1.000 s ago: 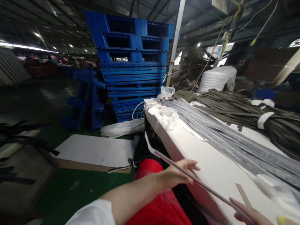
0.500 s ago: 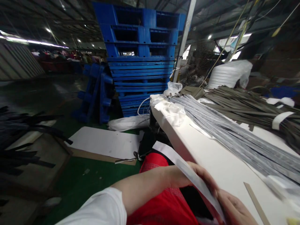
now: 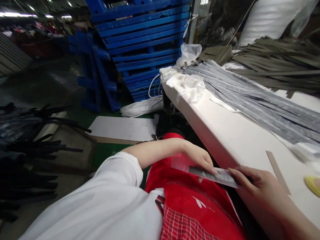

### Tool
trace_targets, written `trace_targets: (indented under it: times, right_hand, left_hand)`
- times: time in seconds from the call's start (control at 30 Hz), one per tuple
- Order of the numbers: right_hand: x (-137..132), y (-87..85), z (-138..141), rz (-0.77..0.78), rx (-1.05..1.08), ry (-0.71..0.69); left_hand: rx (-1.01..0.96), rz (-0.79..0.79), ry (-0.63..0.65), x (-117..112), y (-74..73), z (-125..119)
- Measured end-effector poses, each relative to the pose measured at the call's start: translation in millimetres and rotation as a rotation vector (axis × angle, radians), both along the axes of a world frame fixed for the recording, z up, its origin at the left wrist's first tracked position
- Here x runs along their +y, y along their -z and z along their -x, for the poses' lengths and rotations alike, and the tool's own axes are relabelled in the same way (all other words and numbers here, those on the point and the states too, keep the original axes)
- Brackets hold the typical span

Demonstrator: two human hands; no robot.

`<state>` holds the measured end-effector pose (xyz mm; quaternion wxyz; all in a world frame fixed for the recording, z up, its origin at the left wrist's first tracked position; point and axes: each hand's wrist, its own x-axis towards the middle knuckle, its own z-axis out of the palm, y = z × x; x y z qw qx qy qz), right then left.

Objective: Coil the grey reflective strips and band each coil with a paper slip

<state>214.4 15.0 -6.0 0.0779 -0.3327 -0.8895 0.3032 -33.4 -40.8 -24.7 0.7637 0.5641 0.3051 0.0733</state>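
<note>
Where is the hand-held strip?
In the head view, the strip is right of center, held between the left hand and right hand, over red cloth.

From my remote seat I see a long white flat-topped surface (image 3: 225, 130) carrying crumpled translucent plastic (image 3: 191, 86) near its far end, a bundle of long grey strips (image 3: 260, 100), dark olive flat strips (image 3: 280, 65) heaped beyond, one narrow taupe strip (image 3: 278, 171) and a yellow rounded object (image 3: 309, 183).
</note>
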Motion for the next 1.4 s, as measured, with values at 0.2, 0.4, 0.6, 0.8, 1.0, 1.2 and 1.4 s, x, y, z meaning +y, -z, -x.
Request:
trace_targets:
  times: [0.2, 0.4, 0.6, 0.8, 1.0, 1.2, 1.4]
  right_hand:
    - [2.0, 11.4, -0.6, -0.132, -0.086, 0.079]
    - [-13.4, 24.2, 19.8, -0.124, -0.031, 0.110]
    - [-3.0, 31.1, 4.7, 0.187, 0.218, 0.142]
    - [10.9, 45.3, -13.2, 0.194, 0.113, 0.125]
    - [-5.4, 40.3, 3.3, 0.241, 0.029, 0.127]
    - [-14.7, 28.9, 10.2, 0.173, -0.027, 0.177]
    - [-18.5, 26.8, 9.1, 0.175, -0.030, 0.150]
  left_hand:
    - [-0.020, -0.148, -0.055, -7.8, -4.1, -11.8]
    - [-0.020, -0.149, -0.190, -6.7, 1.0, -30.1]
    - [0.043, -0.185, -0.237, -5.1, -4.9, -24.2]
    - [0.103, -0.180, -0.241, -5.1, 0.9, -11.2]
    - [0.132, -0.120, -0.215, -7.0, 10.6, -19.7]
    - [-0.002, -0.010, -0.204, -7.3, 20.9, -11.1]
    - [-0.042, -0.004, -0.172, -10.0, 18.8, -3.7]
